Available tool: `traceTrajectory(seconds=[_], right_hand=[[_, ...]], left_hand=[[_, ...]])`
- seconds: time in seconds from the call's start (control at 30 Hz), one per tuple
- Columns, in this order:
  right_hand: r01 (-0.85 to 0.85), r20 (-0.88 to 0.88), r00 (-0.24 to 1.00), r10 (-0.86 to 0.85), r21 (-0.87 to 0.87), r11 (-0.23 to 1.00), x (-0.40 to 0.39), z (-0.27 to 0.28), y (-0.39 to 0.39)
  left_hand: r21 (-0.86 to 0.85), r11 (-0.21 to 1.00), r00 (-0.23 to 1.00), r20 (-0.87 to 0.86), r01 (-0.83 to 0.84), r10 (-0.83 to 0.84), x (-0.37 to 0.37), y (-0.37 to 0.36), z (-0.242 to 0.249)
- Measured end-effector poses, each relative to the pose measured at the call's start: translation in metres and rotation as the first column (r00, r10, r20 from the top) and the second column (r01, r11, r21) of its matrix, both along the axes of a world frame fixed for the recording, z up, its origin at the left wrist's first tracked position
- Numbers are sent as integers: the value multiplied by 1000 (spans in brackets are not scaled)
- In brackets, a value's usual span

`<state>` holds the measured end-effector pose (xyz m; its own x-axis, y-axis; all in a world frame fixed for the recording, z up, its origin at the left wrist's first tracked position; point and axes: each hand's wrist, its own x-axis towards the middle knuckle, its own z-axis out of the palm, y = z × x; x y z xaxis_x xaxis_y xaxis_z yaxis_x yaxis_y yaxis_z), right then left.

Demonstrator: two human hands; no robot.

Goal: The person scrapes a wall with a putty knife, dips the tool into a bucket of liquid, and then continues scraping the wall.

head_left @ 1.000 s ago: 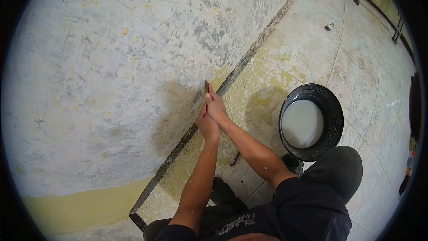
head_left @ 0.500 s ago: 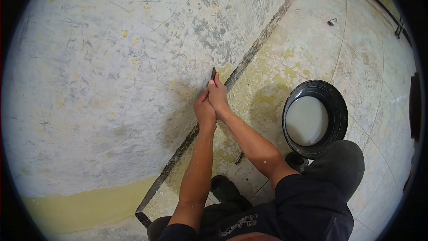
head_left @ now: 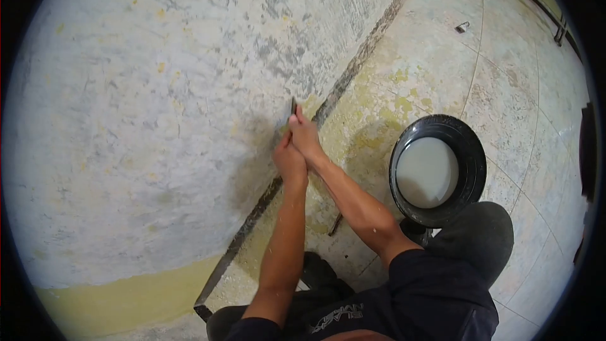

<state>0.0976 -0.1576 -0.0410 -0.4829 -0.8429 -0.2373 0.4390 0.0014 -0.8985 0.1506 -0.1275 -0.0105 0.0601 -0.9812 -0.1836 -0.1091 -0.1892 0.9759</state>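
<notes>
My right hand [head_left: 305,137] is closed around a dark, narrow scraper-like tool [head_left: 293,106], whose tip meets the whitish wall [head_left: 158,151] just above the dark skirting strip [head_left: 344,81]. Pressed against it from the left, my left hand [head_left: 290,159] is closed too; its fingers wrap round the right hand and the tool's lower end, which is hidden. The wall near the tool has grey scraped patches and a little yellow-green paint.
A black bucket [head_left: 475,170] of cloudy liquid stands on the floor right of my arms, by my knee. A small dark stick-like object [head_left: 336,225] lies below my right forearm. Farther up the floor is a small metal object [head_left: 463,27]. Metal legs stand at the top right.
The tool and both hands have shifted slightly left along the wall, and the tool stands more upright. The view has moved a little, so the bucket appears farther left.
</notes>
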Motion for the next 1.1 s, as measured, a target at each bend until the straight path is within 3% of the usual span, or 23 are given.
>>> traceTrajectory(seconds=[0.07,0.13,0.2,0.27,0.37,0.47,0.53,0.6,0.67,0.73,0.8,0.83,0.93,1.03,1.1], right_hand=[[-12,8,1000,12,33,999,3,9,-1],[-51,24,999,49,96,994,5,13,-3],[62,-26,998,-61,55,997,8,12,-6],[27,44,999,-30,71,997,12,12,1],[-46,51,998,46,-3,999,11,-7,-13],[43,-91,995,-43,-6,999,5,-3,-16],[-33,254,967,30,8,999,-19,18,-10],[-50,271,961,54,-21,999,-12,-5,-15],[-89,-187,977,100,68,994,4,-16,-5],[-52,-196,979,55,20,998,23,-9,-4],[69,-93,993,-67,21,997,23,-15,-12],[-32,-42,999,33,28,999,7,0,-7],[-53,91,995,50,28,998,2,1,-3],[-105,-37,994,106,19,994,11,-3,-2],[-74,-52,996,76,34,997,9,-2,-8]], left_hand=[[-81,996,1000,4,-25,26,-7,-5,4],[10,999,996,-78,-35,35,0,-10,5],[23,1000,998,-57,-6,8,11,-19,-4],[9,1000,998,-54,28,-28,17,-16,-10],[-99,995,996,88,23,-14,5,-12,4],[-37,999,1000,-27,-7,6,0,-23,-2],[52,994,989,-117,100,-94,-10,-34,-5],[-27,996,993,-79,89,-90,-6,-26,-20],[-111,991,996,-46,75,-80,1,-12,-19],[-37,997,985,-163,-69,62,9,4,-4],[-20,1000,990,-137,-17,14,10,-13,-5],[-6,999,992,-116,39,-39,9,-17,-5],[34,999,999,32,12,-13,0,-11,5],[3,997,989,-125,-81,80,3,2,0],[5,999,986,-157,-48,49,5,-10,-6]])
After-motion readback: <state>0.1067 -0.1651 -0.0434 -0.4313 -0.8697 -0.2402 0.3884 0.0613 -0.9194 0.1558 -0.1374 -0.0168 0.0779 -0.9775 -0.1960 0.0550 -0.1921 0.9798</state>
